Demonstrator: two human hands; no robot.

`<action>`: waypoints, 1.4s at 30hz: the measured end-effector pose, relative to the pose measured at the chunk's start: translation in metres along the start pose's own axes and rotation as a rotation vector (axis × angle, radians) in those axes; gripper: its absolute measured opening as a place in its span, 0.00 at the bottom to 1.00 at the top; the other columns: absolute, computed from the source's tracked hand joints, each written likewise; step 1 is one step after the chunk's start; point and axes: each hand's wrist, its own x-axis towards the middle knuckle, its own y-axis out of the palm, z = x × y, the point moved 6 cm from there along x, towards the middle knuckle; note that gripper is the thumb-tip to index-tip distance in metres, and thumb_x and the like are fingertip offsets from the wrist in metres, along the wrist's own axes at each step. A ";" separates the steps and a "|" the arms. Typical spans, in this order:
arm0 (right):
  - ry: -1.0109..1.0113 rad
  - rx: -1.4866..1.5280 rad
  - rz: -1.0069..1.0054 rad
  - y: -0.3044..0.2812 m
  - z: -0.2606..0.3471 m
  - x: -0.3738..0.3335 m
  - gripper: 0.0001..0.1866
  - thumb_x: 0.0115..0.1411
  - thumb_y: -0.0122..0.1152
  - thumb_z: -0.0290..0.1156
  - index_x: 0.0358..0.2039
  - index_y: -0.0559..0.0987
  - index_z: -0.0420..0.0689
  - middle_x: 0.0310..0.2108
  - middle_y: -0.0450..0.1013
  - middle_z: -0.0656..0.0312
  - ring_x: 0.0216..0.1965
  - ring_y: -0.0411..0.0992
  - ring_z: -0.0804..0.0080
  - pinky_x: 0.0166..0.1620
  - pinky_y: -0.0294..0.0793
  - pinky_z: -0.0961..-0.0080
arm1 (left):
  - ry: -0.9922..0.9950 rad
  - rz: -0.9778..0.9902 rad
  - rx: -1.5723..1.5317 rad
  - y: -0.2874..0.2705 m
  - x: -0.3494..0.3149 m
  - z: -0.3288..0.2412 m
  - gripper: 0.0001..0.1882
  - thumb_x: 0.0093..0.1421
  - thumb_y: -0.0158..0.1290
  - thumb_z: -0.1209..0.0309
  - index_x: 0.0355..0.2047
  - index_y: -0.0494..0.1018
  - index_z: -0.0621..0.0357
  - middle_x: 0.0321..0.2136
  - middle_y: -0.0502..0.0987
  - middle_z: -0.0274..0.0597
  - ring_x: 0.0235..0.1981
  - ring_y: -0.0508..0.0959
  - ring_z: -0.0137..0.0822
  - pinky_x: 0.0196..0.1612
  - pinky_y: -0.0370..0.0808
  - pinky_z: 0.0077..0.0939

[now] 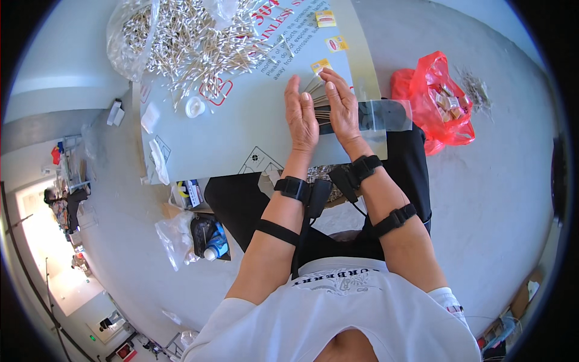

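Swabs [318, 96] are sandwiched between both palms right over the near edge of the worktop [241, 130], so the bundle gets squared up with the sticks all lying parallel. Left hand [300, 117] and right hand [341, 108] stand on edge facing each other, fingers straight and pressed flat against the bunch rather than curled round it, which keeps the sticks from rolling apart.

A clear bag [386, 116] lies just beside the right hand, half off the board's edge, close enough to grab without reaching. The big loose pile [199, 42] of swabs is spread at the far end, spilling out of a plastic sack [129, 36], well apart from the hands so the bundle doesn't mix back in. A small white cap [194, 107] sits near the pile. On the floor to the right is a red bag [431, 99] with small packets inside.
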 end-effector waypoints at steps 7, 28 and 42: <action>-0.028 -0.101 -0.005 -0.021 0.010 0.023 0.11 0.66 0.50 0.26 0.44 0.76 0.34 0.48 0.74 0.54 0.49 0.71 0.64 0.54 0.67 0.75 | 0.233 -0.008 0.474 -0.010 0.025 -0.002 0.20 0.62 0.50 0.68 0.53 0.68 0.64 0.51 0.68 0.52 0.55 0.65 0.50 0.59 0.60 0.44; 0.036 0.071 -0.143 -0.021 -0.003 -0.029 0.19 0.71 0.46 0.36 0.53 0.73 0.34 0.59 0.67 0.53 0.60 0.63 0.66 0.63 0.60 0.73 | -0.107 -0.076 -0.190 0.006 -0.018 0.002 0.27 0.71 0.39 0.59 0.63 0.60 0.65 0.62 0.63 0.52 0.63 0.63 0.42 0.64 0.58 0.35; 0.010 -0.290 0.157 -0.066 0.024 -0.008 0.17 0.55 0.56 0.17 0.47 0.77 0.39 0.53 0.72 0.54 0.47 0.75 0.65 0.48 0.73 0.75 | 0.289 0.334 0.708 0.007 -0.030 -0.025 0.31 0.60 0.51 0.72 0.64 0.58 0.61 0.65 0.57 0.53 0.67 0.55 0.51 0.68 0.51 0.48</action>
